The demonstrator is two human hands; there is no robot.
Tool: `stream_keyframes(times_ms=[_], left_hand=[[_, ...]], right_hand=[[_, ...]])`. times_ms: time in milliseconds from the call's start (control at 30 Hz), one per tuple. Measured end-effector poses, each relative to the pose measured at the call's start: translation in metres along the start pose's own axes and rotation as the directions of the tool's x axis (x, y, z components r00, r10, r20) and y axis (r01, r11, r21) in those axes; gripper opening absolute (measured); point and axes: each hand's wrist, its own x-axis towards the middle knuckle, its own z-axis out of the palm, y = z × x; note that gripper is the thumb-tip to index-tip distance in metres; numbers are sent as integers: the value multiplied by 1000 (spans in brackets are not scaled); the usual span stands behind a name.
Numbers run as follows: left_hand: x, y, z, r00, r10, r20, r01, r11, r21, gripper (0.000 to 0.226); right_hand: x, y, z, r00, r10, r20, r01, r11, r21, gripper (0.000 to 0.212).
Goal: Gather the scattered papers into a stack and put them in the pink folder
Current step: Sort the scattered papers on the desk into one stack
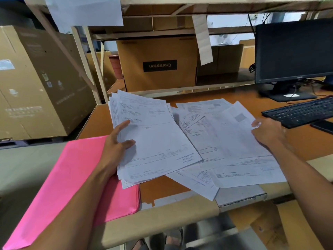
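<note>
The flat, glossy pink plastic folder lies closed at the near left corner of the orange-topped wooden desk, its left part hanging past the desk's edge; whether it holds anything cannot be told. Behind the desk's far edge, on a low shelf, stands a brown cardboard box with a black label reading "Crompton", upside down.

The left hand grips a thick, fanned stack of white printed papers by its left edge: the thumb lies on the top sheet, the forefinger stretches along the same face, and the other fingers curl underneath. The stack's near corner overlaps the folder's right side.

The remaining loose white sheets lie spread across the middle of the desk, some jutting over its near edge. The right hand pinches the right edge of the topmost loose sheet, fingers bent close around it. The print on the sheets is too small to read.

At the far right corner stand a dark monitor and a black keyboard.
</note>
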Motion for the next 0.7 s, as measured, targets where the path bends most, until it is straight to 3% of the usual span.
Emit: stream_keyframes(times_ms=[133,367,433,500,600,667,700], left_hand=[[1,0,1,1000,-11,0,11,1000,-17,64],[5,-3,0,1000,-15,16,15,1000,-4,66],[6,-3,0,1000,-10,20,9,1000,29,66],[6,-3,0,1000,-15,25,14,999,29,67],[6,-2,0,999,-30,22,30,999,17,66],[6,0,1,999,-32,21,31,999,34,66],[6,0,1,999,-34,21,33,999,40,67]], right_hand=[[-8,-6,-10,997,-36,-69,46,986,161,30],[-4,-30,-42,931,-185,-315,306,865,398,33],[-2,-44,-52,932,-146,-333,320,763,561,31],[-3,-62,-54,952,-128,-278,299,578,759,31],[-11,-92,-38,970,-146,-195,234,343,910,29],[-21,-112,-16,975,-197,-99,151,273,950,27],[-29,-121,-2,968,-244,-66,137,285,949,27]])
